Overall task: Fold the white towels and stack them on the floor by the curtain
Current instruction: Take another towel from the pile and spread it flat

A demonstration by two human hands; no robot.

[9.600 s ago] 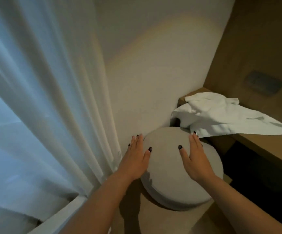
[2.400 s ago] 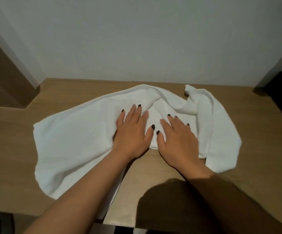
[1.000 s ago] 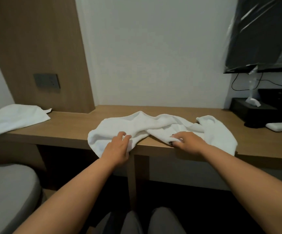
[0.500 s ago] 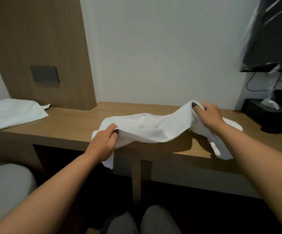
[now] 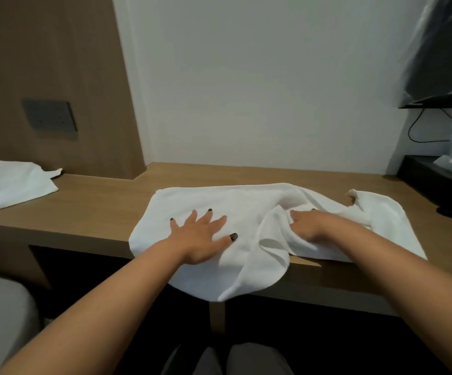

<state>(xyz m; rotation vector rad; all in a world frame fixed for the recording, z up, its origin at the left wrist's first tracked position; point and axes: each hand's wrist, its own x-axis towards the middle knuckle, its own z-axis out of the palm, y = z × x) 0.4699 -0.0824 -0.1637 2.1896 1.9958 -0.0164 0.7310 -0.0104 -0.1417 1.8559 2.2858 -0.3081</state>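
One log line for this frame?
phase: flattening | left hand: flat on towel | right hand: gripping fold | desk: second towel unfolded

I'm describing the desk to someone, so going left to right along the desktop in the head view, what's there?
Second white towel → left hand flat on the middle white towel → right hand gripping its folds → black tissue box.

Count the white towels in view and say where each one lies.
2. One white towel lies rumpled on the desk under both hands, its near edge hanging over the front. A second towel lies at the desk's far left end, cut by the frame. Others may lie out of view.
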